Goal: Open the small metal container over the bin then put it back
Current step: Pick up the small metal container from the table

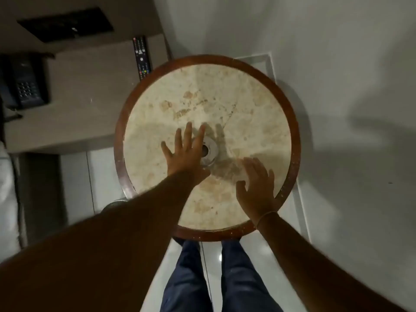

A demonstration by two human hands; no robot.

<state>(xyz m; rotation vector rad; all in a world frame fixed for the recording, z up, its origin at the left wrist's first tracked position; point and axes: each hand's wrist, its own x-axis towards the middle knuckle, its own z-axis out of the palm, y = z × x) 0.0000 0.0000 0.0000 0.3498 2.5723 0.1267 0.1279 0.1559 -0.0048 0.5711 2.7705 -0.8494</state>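
Hands over the round counter [157, 104]
Left hand [186, 152], open, is nearest the metal container [210, 152], just right of it; right hand [256, 185] open too.

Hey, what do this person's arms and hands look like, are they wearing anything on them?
Both forearms are bare, with no sleeves in view. The left hand wears nothing visible. The right hand has a thin bracelet at the wrist. No gloves, and no rings that this blurred view shows.

- No text, brand or number is legible anywhere.
- The long black remote control [141, 57], upper centre-left of the frame, shows only blurred buttons.
- The black desk telephone [27, 84], far left, has an unreadable keypad.
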